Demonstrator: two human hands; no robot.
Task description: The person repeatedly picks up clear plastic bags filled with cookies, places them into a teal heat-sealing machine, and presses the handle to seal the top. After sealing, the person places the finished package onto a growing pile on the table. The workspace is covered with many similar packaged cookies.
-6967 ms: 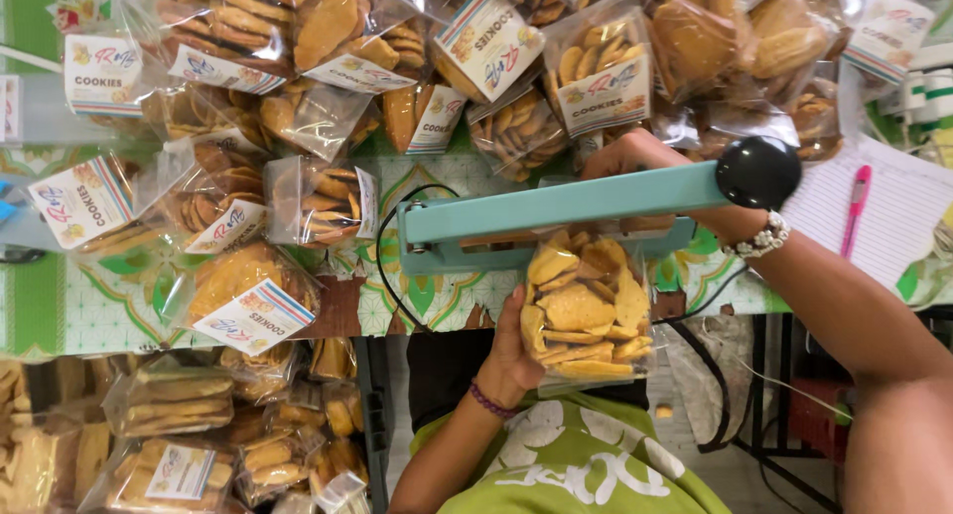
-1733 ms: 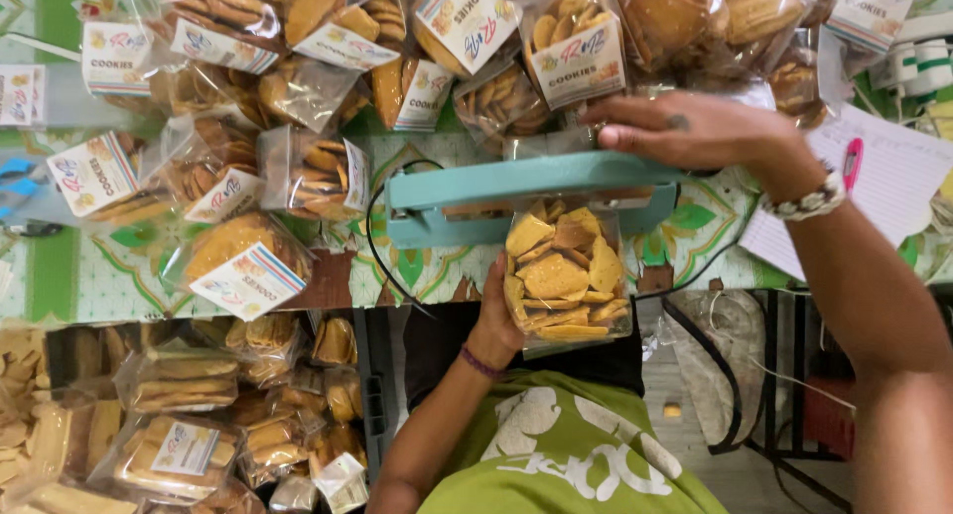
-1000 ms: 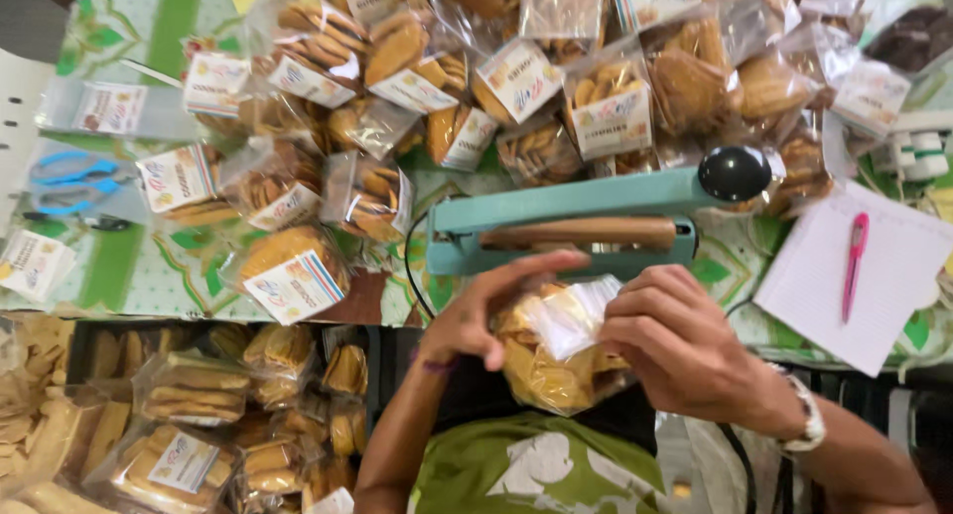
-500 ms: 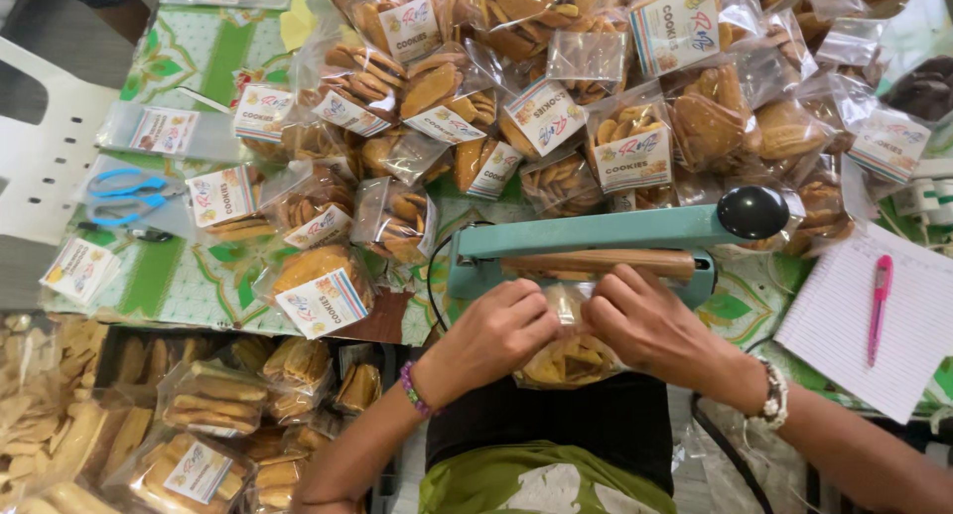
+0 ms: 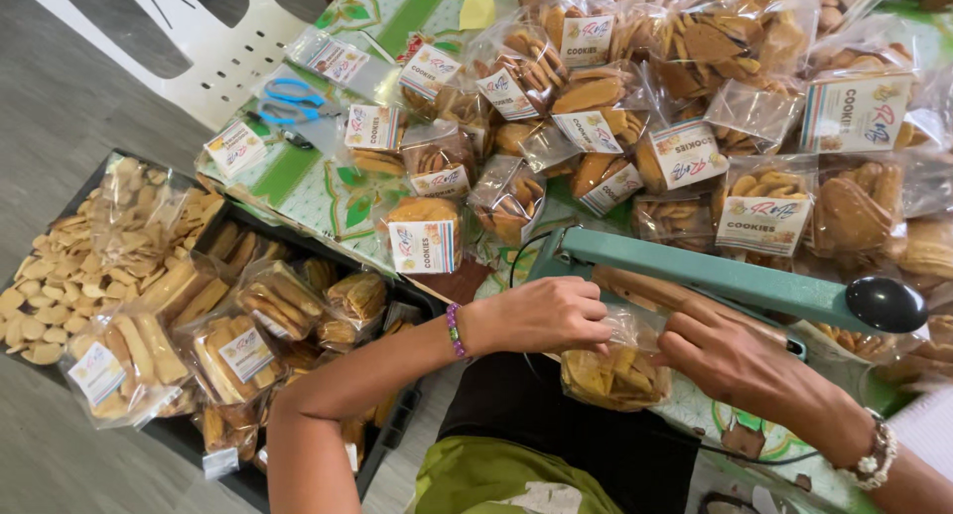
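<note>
Your left hand and right hand each keep a closed grip on the clear cookie bag, pinching its open top between them just beneath the teal heat sealer.

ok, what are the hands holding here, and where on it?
Both hands, left hand and right hand, hold a clear bag of cookies by its open top edge, at the teal heat sealer. The bag's body hangs free below.

Teal sealer arm, black knob, blue scissors.
</note>
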